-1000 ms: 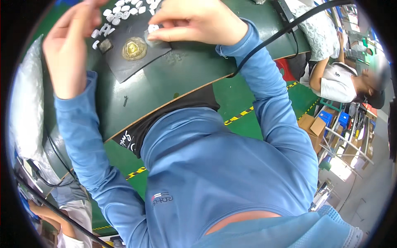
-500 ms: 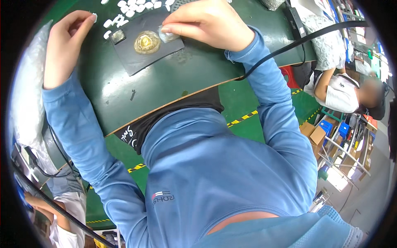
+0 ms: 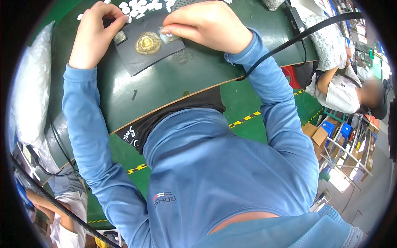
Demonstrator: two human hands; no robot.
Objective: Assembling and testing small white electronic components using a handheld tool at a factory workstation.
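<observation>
My left hand [image 3: 96, 34] is at the far left of the green table, thumb and finger pinched at a small white piece [image 3: 129, 19] beside a scatter of white pieces [image 3: 141, 8]. My right hand [image 3: 206, 25] pinches a pale, translucent bluish-white lump [image 3: 168, 37] at the right edge of a dark grey board [image 3: 142, 64]. A round, glossy yellowish disc [image 3: 148, 43] sits on the board between my hands. A small dark square block [image 3: 120, 37] with a speckled top is at the board's left edge, near my left thumb.
A black cable [image 3: 297, 37] arches over my right forearm. A long black box [image 3: 294, 21] and silvery bags [image 3: 322, 43] are at the right; a large clear plastic bag [image 3: 35, 82] is at the left. Another person [image 3: 339, 93] sits to the right; a second person [image 3: 68, 215] is lower left.
My left hand has moved right, from beyond the white pieces to their near edge by the board. A white piece now shows left of that hand. My right hand stays on the pale lump.
</observation>
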